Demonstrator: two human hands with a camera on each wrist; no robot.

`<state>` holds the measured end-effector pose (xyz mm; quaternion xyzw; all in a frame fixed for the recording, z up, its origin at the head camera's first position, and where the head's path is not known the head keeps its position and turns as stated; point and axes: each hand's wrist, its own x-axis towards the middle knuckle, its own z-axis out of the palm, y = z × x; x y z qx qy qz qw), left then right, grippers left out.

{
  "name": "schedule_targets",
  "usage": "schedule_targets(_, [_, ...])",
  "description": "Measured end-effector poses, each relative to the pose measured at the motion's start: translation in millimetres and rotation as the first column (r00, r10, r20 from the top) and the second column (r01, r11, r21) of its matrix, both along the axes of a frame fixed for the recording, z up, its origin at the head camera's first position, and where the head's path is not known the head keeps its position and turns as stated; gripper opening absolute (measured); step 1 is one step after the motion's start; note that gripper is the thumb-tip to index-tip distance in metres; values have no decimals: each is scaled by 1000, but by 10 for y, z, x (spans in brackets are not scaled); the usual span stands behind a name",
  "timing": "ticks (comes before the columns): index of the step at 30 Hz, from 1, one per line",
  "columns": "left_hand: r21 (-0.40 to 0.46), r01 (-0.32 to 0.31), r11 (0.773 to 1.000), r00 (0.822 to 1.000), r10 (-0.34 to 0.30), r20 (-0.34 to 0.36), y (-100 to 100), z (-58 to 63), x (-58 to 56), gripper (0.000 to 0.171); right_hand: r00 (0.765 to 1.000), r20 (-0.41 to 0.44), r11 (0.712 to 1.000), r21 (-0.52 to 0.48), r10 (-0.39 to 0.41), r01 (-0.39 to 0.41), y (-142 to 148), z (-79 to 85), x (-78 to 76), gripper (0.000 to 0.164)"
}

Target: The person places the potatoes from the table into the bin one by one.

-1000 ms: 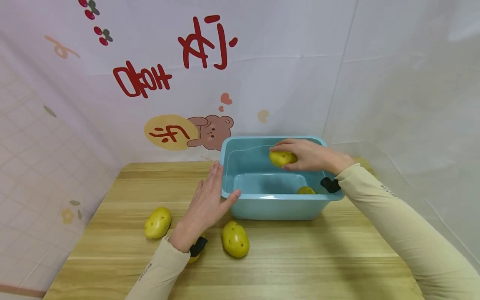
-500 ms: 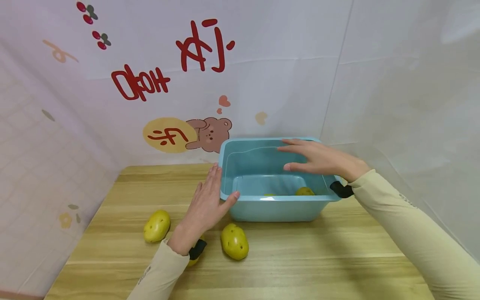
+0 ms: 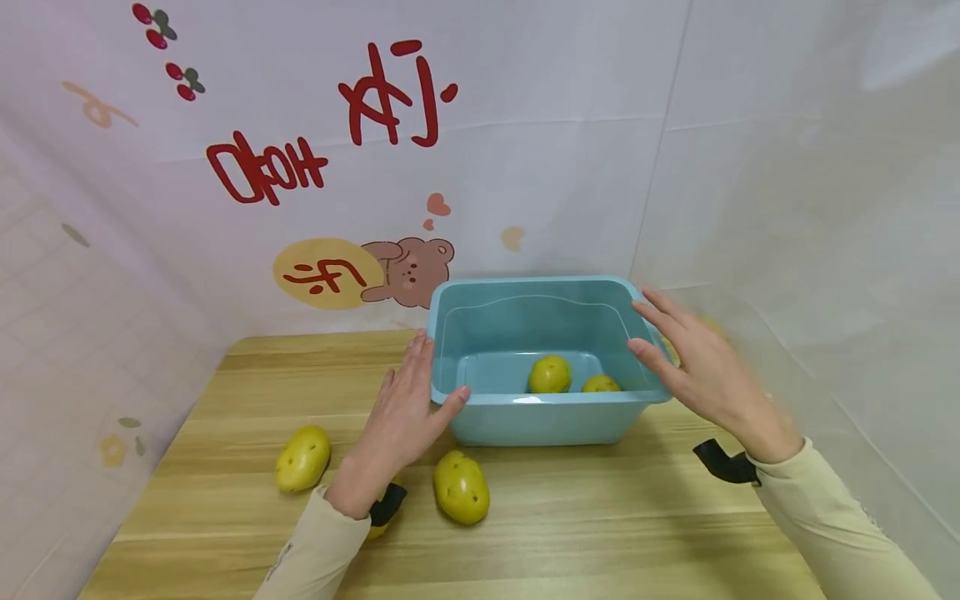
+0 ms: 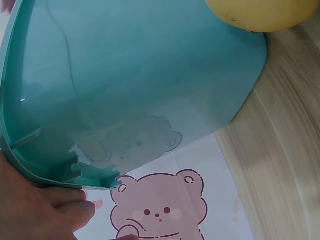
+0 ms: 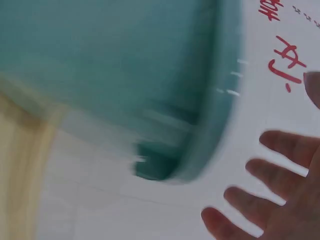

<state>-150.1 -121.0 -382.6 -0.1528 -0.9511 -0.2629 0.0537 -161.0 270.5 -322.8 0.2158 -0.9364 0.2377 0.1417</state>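
A light-blue plastic basin (image 3: 536, 423) stands on the table, two yellow potatoes inside: one potato (image 3: 550, 375) near the middle, another potato (image 3: 601, 384) partly behind the front wall. My left hand (image 3: 401, 417) rests on the basin's left rim, fingers straight and thumb over the front corner; the left wrist view shows its fingers at the rim (image 4: 60, 186). My right hand (image 3: 701, 367) is spread by the right rim, holding nothing; fingers stand apart from the basin in the right wrist view. Potatoes lie before the basin: one potato (image 3: 461, 488), one potato (image 3: 303, 459), and one potato (image 3: 377, 527) mostly hidden under my left wrist.
A wooden table (image 3: 570, 525) carries everything. Behind it hangs a white printed sheet (image 3: 555, 167) with red characters and a bear, close to the basin's back. A yellowish patch (image 3: 711, 325) shows behind my right hand, too hidden to tell.
My right hand let go of a potato, which now lies in the basin, then moved right and out to the right rim. The left hand stays on the left rim.
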Motion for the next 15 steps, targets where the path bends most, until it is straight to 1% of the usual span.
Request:
schedule_targets(3, [-3, 1, 1000, 1000, -1, 1, -13, 0, 15, 98, 997, 59, 998, -41, -40, 43, 29, -166, 66, 65])
schedule_targets(5, [-7, 0, 1000, 1000, -1, -1, -21, 0, 22, 97, 993, 106, 996, -67, -53, 61, 35, -265, 88, 69])
schedule_targets(8, [-8, -2, 1000, 1000, 2, -14, -34, -3, 25, 96, 986, 150, 994, -75, -68, 80, 27, -375, 99, 75])
schedule_targets(13, [2, 8, 1000, 998, -8, -57, -45, -24, 4, 95, 981, 177, 993, -69, -82, 96, 11, -465, 101, 78])
schedule_targets(15, [26, 21, 999, 998, -20, -61, -55, -32, 2, 94, 979, 183, 993, -65, -87, 100, 10, -483, 102, 77])
